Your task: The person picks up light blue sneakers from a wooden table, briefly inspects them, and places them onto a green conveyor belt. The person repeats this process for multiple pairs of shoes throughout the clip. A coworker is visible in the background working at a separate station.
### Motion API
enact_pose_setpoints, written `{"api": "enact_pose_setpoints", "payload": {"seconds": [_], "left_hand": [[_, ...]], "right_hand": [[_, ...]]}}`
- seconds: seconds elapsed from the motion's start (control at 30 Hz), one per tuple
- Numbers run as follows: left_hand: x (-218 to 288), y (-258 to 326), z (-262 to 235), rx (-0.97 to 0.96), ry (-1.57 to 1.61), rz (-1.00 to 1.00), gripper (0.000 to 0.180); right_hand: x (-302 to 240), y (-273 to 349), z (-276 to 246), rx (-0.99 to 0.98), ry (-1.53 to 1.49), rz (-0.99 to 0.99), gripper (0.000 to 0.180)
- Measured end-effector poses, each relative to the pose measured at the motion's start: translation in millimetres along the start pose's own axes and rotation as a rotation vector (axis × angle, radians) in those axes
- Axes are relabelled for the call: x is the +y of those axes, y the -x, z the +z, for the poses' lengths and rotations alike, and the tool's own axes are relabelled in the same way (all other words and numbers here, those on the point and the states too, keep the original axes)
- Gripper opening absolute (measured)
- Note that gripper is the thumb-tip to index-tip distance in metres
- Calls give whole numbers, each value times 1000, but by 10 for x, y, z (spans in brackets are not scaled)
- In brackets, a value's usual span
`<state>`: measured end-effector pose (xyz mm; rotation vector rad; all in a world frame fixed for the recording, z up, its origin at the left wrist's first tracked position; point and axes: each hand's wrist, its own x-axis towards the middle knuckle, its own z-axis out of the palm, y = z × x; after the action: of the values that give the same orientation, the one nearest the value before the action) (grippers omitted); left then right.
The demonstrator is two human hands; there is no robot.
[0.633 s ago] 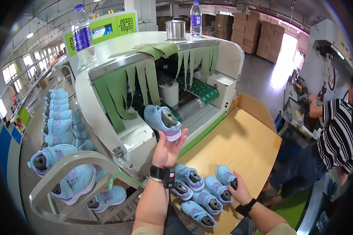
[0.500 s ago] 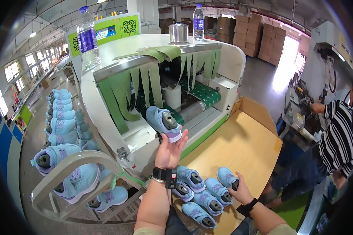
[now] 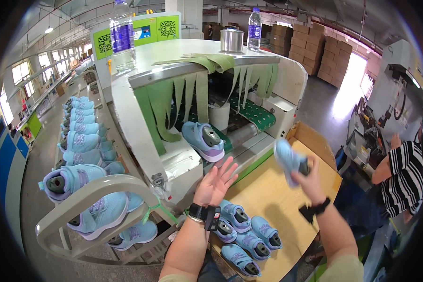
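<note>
A light-blue shoe (image 3: 203, 142) with a dark last inside rests at the mouth of the machine, by the green conveyor belt. Just below its heel is my left hand (image 3: 216, 184), palm up, fingers spread, holding nothing. My right hand (image 3: 310, 176) is closed on the heel end of another blue shoe (image 3: 287, 160), held up over the tan board (image 3: 298, 207); this shoe is blurred by motion. Several more blue shoes (image 3: 253, 243) with lasts lie on the near part of the board, close to my left wrist.
Green strips (image 3: 192, 96) hang over the machine's (image 3: 141, 101) opening. Two water bottles (image 3: 122, 40) and a metal pot (image 3: 231, 40) stand on top. At left, a rack (image 3: 98, 188) carries several blue shoes. A person in a striped shirt (image 3: 406, 171) works at right.
My left hand has let go of its shoe, which now sits at the machine's opening. The right hand has lifted a shoe off the board, up and to the right.
</note>
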<state>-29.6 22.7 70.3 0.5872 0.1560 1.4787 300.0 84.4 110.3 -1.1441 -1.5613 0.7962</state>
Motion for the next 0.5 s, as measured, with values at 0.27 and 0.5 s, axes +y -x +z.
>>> {"api": "enact_pose_setpoints", "payload": {"seconds": [0.27,0.5], "left_hand": [[-121,-38,59,-24,-123,-136,60],[-117,-10,-70,49,-109,-152,56]], "right_hand": [[-204,-2124,842,32,425,-370,73],[329,-1509,1236,-190,646,-423,76]]}}
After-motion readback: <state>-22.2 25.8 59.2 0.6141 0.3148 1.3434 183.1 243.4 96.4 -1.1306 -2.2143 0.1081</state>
